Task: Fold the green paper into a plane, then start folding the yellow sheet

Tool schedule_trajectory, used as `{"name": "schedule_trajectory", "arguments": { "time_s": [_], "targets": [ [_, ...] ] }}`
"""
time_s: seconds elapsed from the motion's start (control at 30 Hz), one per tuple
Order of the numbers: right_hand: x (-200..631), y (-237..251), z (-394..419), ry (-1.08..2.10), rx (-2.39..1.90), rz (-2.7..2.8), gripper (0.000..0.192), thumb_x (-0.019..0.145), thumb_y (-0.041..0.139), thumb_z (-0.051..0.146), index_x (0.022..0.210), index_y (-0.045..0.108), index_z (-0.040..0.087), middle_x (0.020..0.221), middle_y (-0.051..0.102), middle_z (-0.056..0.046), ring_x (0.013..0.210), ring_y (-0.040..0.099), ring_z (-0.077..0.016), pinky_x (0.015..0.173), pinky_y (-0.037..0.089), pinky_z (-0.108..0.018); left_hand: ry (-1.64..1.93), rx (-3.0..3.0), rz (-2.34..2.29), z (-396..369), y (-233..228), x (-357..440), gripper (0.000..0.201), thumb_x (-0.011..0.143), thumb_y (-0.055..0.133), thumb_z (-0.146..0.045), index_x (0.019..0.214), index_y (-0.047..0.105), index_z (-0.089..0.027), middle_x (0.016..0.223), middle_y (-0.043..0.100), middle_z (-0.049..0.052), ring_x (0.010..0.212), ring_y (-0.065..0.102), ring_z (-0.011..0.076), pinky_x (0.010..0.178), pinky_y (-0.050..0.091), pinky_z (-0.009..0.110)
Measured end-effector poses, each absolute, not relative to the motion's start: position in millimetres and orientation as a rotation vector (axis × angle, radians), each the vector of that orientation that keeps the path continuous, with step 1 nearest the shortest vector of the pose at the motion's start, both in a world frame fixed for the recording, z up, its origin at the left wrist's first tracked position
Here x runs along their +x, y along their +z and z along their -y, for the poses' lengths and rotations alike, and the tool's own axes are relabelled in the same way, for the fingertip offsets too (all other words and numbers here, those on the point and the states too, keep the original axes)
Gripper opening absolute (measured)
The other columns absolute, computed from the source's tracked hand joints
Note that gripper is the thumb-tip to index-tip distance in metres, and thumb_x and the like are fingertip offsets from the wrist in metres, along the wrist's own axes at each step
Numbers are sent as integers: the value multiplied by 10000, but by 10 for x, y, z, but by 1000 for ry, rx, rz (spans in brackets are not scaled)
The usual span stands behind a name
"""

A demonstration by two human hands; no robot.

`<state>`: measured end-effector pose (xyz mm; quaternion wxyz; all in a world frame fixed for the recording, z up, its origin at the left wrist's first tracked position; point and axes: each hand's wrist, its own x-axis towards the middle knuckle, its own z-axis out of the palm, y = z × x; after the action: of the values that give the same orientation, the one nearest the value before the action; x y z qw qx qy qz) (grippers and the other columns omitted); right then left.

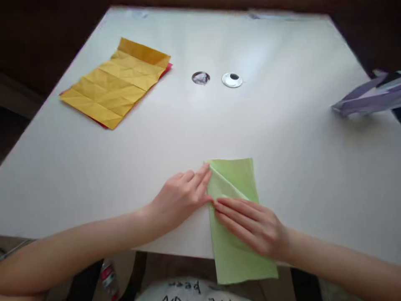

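Observation:
A sheet of light green paper lies in front of me, its lower end jutting past the table's near edge. Part of its upper half is folded over, with a slanting crease running down to the right. My left hand is at the sheet's left edge, fingertips pressed on the upper left corner and thumb lower down, closed on the paper. Across the middle of the sheet lies my right hand, fingers stretched out flat and side by side. Its fingertips meet the left thumb at the paper's left edge.
On the white table, creased yellow paper rests over a red sheet at the far left. A round hole and a googly eye are near the centre. A purple strip-like object stands at right; a bottle is below.

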<state>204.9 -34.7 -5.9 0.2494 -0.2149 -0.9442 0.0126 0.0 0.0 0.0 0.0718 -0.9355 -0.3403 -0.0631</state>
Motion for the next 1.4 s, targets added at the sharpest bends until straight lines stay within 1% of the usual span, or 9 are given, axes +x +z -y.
{"name": "schedule_trajectory", "arguments": {
  "time_s": [0.17, 0.33, 0.6, 1.0, 1.27, 1.4],
  "targets": [
    [2071, -37, 359, 17, -592, 2578, 228, 830, 436, 54, 902, 652, 64, 998, 672, -96, 953, 624, -229, 724, 574, -335, -200, -2812, 1042, 14, 10, -21, 407, 889, 425, -355, 1167, 522, -73, 1273, 502, 120, 837, 584, 174, 654, 478, 279],
    [2065, -30, 354, 13, -583, 2575, 232, 834, 431, 60, 904, 652, 68, 1004, 671, -93, 963, 620, -226, 738, 570, -331, -206, -2820, 1099, 0, 14, -26, 438, 873, 447, -384, 1173, 520, -73, 1278, 500, 113, 874, 576, 174, 681, 482, 285],
    [2071, -27, 353, 35, -577, 2592, 230, 835, 434, 57, 910, 651, 60, 1017, 665, -101, 966, 619, -227, 745, 569, -335, -185, -2829, 1144, -13, 34, -31, 462, 877, 423, -414, 1187, 518, -85, 1285, 497, 95, 850, 568, 174, 691, 467, 285],
    [2070, -29, 343, 17, -558, 2609, 235, 842, 429, 66, 924, 649, 69, 1029, 661, -93, 984, 611, -217, 760, 567, -326, -206, -2847, 1133, -26, 22, -37, 458, 861, 462, -405, 1178, 524, -80, 1279, 503, 102, 865, 567, 174, 699, 477, 291],
    [2074, -21, 339, 23, -561, 2604, 234, 841, 429, 63, 917, 650, 74, 1015, 668, -91, 977, 615, -211, 763, 566, -321, -203, -2839, 1128, -32, 33, -26, 455, 864, 457, -403, 1176, 525, -79, 1274, 506, 108, 859, 573, 174, 689, 472, 286],
    [2071, -21, 345, 39, -564, 2594, 223, 832, 442, 63, 916, 649, 69, 1004, 672, -96, 961, 622, -217, 745, 570, -324, -176, -2827, 1135, -27, 37, -18, 453, 867, 447, -408, 1184, 517, -93, 1279, 503, 102, 824, 574, 166, 662, 465, 288]
  ]
}}
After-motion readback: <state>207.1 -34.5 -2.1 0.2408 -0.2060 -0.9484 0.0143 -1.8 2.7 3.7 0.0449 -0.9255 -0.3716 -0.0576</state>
